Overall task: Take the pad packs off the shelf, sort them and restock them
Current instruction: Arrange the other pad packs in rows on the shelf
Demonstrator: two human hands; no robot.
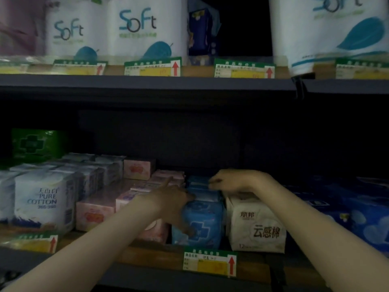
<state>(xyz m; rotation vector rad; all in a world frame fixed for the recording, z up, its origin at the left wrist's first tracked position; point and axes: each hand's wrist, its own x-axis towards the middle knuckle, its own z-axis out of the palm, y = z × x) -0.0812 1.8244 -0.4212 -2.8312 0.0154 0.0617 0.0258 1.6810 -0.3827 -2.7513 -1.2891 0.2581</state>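
My left hand (170,199) lies over the front blue pad pack (200,222), thumb curled down its face and fingers wrapped along its left side. My right hand (233,181) bends at the wrist, fingers curled onto the top of the blue packs (200,185) stacked behind it. So both grips are closed on blue packs, which sit in a row on the lower shelf (147,258), between the pink packs (94,213) and a white pack (256,224).

I judge these packs light and squashy, with slick plastic wrap that could slide under my fingers. Squeezing the two broad sides looks safest. The row is tight, so neighbours may drag out too.
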